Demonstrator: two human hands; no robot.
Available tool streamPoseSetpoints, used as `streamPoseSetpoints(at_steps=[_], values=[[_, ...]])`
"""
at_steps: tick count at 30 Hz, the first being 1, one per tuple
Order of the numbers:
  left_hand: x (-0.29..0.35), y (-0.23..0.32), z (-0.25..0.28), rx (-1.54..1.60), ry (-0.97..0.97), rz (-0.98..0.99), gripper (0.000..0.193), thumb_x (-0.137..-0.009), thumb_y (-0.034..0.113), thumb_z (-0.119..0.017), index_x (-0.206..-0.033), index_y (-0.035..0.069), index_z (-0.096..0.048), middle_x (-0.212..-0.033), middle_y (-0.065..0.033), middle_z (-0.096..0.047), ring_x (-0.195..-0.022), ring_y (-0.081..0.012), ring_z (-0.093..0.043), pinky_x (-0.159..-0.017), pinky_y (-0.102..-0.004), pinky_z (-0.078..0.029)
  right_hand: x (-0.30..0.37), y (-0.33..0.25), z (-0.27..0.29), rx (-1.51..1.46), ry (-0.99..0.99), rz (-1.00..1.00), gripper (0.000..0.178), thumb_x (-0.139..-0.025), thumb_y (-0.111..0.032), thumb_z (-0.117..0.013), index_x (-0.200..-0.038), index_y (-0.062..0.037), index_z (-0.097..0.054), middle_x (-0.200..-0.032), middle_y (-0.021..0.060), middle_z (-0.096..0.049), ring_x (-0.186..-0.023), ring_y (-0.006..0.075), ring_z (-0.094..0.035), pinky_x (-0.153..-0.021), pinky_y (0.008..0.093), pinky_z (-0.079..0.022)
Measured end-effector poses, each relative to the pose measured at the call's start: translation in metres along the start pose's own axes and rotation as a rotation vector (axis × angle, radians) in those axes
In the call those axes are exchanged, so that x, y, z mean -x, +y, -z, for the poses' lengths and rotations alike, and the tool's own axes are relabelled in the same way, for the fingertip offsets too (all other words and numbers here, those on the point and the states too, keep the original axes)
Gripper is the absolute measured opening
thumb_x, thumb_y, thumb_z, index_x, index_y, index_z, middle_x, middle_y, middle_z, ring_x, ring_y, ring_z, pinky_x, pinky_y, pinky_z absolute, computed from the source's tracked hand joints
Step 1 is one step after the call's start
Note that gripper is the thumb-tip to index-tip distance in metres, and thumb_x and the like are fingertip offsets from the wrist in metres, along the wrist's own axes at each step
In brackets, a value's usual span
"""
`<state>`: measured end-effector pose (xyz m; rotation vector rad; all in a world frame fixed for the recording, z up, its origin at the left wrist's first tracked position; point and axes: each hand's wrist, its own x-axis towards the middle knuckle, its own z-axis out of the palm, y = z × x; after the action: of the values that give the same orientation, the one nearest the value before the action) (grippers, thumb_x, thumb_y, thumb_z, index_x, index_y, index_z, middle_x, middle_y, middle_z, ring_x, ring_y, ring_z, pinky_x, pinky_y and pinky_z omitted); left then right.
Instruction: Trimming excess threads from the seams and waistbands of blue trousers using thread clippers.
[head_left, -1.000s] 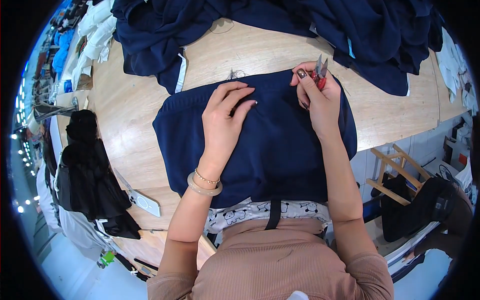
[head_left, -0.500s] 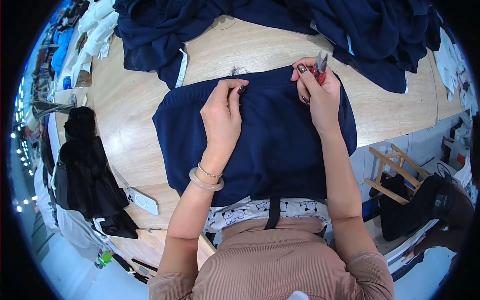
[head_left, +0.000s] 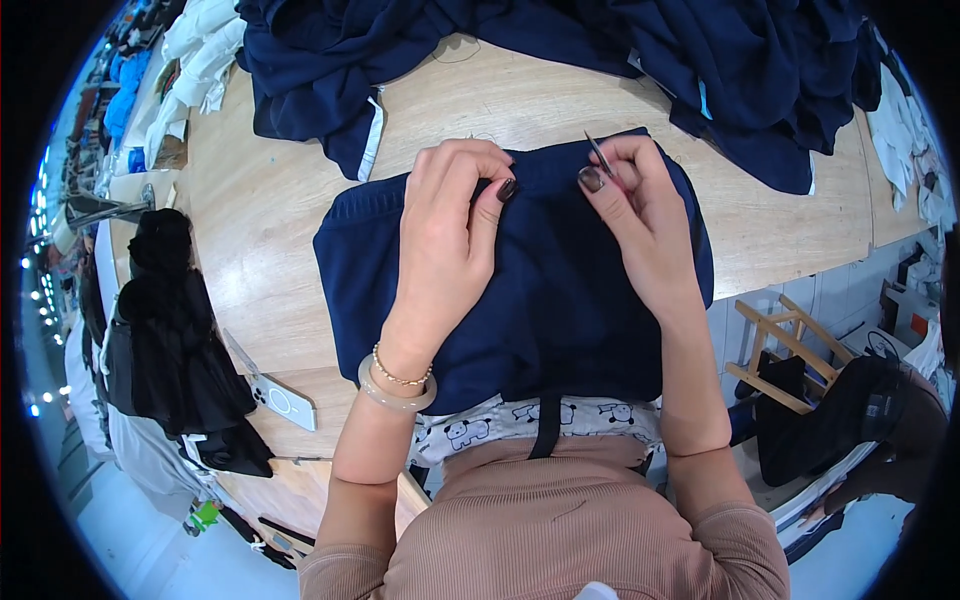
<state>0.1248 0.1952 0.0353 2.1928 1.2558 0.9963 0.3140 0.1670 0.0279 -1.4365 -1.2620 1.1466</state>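
Note:
A navy blue garment (head_left: 570, 300) lies folded in front of me, with a gathered band (head_left: 362, 203) along its far left edge. My left hand (head_left: 440, 230) is closed at the far edge, thumb and fingers pinching the cloth. A thin loose thread shows just beyond those fingers. My right hand (head_left: 648, 220) is closed around a small pair of thread snips (head_left: 601, 155), whose blades point up and away. Fingers mostly cover the red handles. The snips hover over the garment's far right part, apart from the left hand.
Heaped navy garments (head_left: 740, 80) line the far side of the wooden table (head_left: 250, 250). At the left edge are a white phone (head_left: 285, 402) and hanging black cloth (head_left: 165, 330). White cloth (head_left: 190, 70) lies far left. A wooden stool frame (head_left: 785, 350) stands low on the right.
The snips have turned and moved left and nearer to me, their blades no longer seen spread. My left hand has shifted slightly right, its fingers curling further over the cloth edge.

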Motion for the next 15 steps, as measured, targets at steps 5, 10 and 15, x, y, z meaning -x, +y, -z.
streamPoseSetpoints(at_steps=[5, 10, 15], values=[[-0.005, 0.007, 0.008, 0.245, -0.085, 0.189, 0.004, -0.092, 0.004, -0.054, -0.093, -0.001, -0.054, -0.106, -0.0117, -0.060, -0.095, -0.0212, -0.058, -0.084, -0.0280, -0.044, 0.014, -0.015, 0.005, 0.160, 0.002, 0.084, 0.028, -0.088, -0.008, -0.065, -0.113, -0.0029, -0.052, -0.081, 0.0048, -0.058, -0.069, 0.0091, -0.051, -0.067, 0.0224, -0.044], [-0.005, 0.006, 0.019, 0.198, -0.111, 0.159, 0.004, -0.093, 0.004, -0.053, -0.094, 0.000, -0.053, -0.109, -0.0116, -0.059, -0.094, -0.0191, -0.057, -0.083, -0.0272, -0.045, 0.022, -0.027, 0.004, 0.117, -0.042, 0.105, 0.033, -0.084, 0.000, -0.067, -0.115, -0.0050, -0.056, -0.079, 0.0043, -0.057, -0.068, 0.0082, -0.050, -0.064, 0.0207, -0.044], [-0.005, -0.004, 0.022, 0.268, -0.195, 0.260, 0.007, -0.094, 0.006, -0.054, -0.099, 0.001, -0.055, -0.107, -0.0110, -0.060, -0.094, -0.0173, -0.057, -0.082, -0.0271, -0.045, 0.020, -0.018, 0.010, -0.017, 0.012, -0.050, 0.021, -0.093, -0.007, -0.060, -0.113, -0.0017, -0.058, -0.074, 0.0001, -0.054, -0.063, 0.0058, -0.046, -0.059, 0.0196, -0.041]])
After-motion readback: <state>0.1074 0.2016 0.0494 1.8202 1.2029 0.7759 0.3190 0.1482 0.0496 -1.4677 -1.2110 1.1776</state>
